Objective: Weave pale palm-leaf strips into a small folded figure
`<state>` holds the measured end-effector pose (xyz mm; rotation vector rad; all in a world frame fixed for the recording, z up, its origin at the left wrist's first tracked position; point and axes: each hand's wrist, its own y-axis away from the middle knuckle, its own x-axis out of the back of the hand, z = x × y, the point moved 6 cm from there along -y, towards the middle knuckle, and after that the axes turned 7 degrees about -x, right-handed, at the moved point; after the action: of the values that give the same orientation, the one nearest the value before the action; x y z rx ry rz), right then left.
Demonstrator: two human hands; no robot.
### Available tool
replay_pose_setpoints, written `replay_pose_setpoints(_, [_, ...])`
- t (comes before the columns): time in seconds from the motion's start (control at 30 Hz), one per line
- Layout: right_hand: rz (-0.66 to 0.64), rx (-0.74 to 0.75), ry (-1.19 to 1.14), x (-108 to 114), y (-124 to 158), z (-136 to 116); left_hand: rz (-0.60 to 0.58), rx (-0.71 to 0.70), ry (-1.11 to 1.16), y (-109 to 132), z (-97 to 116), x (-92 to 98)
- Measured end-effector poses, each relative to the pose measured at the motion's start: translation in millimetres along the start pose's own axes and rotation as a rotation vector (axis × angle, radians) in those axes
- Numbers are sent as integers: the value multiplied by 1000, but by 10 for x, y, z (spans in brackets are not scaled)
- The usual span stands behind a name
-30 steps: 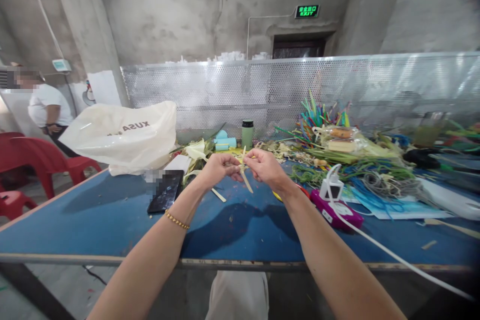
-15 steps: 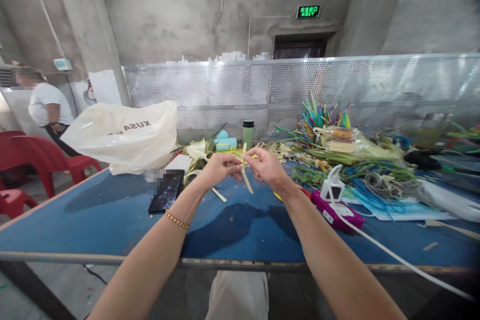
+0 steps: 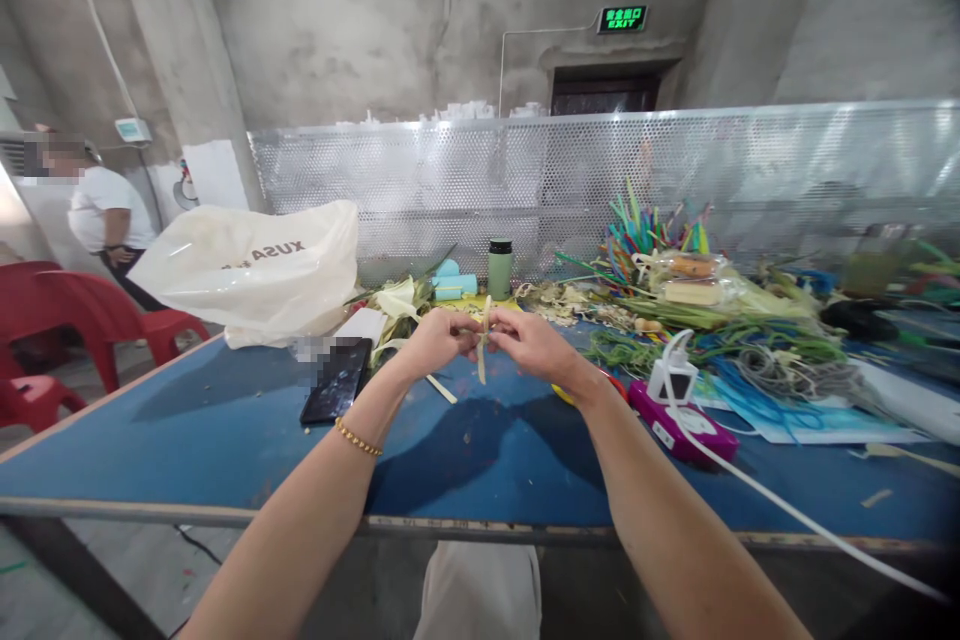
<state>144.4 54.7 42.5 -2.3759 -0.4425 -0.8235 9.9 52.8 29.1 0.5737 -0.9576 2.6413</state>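
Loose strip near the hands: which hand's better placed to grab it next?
Probably the left hand: the loose strip lies closer to it than to the right hand. Both grip the held strip, so either might need freeing.

There's room at the front-left corner of the flat blue table point(image 3: 195, 465); rightward, 1 long white cable point(image 3: 791, 517) crosses the front edge!

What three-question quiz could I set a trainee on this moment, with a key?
1. True or false: the left hand and the right hand both have fingers at the pale strip.

2. Which arm wears the gold-coloured bracelet? a) right b) left

3. Fill in: the box below the white charger is coloured ____.

Key: 1. True. 2. b. 3. Purple.
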Motion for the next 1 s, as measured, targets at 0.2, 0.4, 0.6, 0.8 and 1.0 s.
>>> replay_pose_setpoints(0.2, [-48,-88,-57,-162,-31,144,-24,-15,-82,8,-18,-26])
replay_pose_setpoints(0.4, [210,-54,220,-93,-65,60,89,8,117,-5,9,-49])
replay_pose_setpoints(0.6, [309,-72,146,29,-46,-6,132,10,271,-25,19,-64])
replay_pose_setpoints(0.8, [384,-48,78,73,-36,-10,206,5,262,-13,81,-73])
replay_pose_setpoints(1.0, [462,-33,98,108,0,-62,203,58,401,-7,158,-119])
